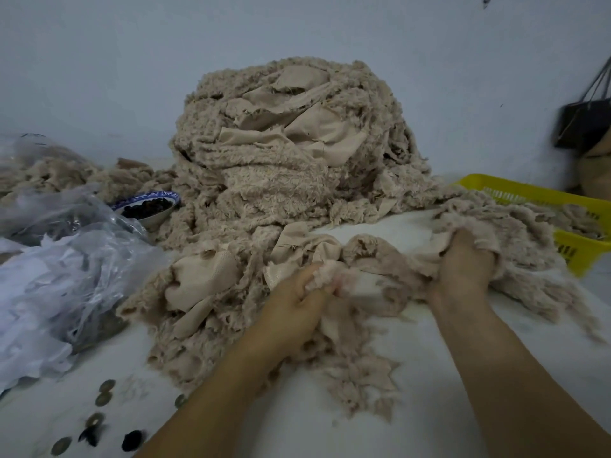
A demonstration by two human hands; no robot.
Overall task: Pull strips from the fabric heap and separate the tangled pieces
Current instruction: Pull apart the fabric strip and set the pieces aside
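Left hand point(297, 294) and right hand point(463, 262) each squeeze fuzzy strips point(370, 252) before the big fabric heap point(281, 143); yellow basket point(515, 187) right, plastic bags point(66, 276) and bowl point(148, 206) left

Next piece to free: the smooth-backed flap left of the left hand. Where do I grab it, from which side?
Pinch the smooth-backed flap at its raised upper fold, likely from the left: that edge stands free, while its lower end runs under fuzzy scraps beside the left hand.

Matt fuzzy cloth heap point(284, 153); seemingly glossy plastic basket point(542, 196).
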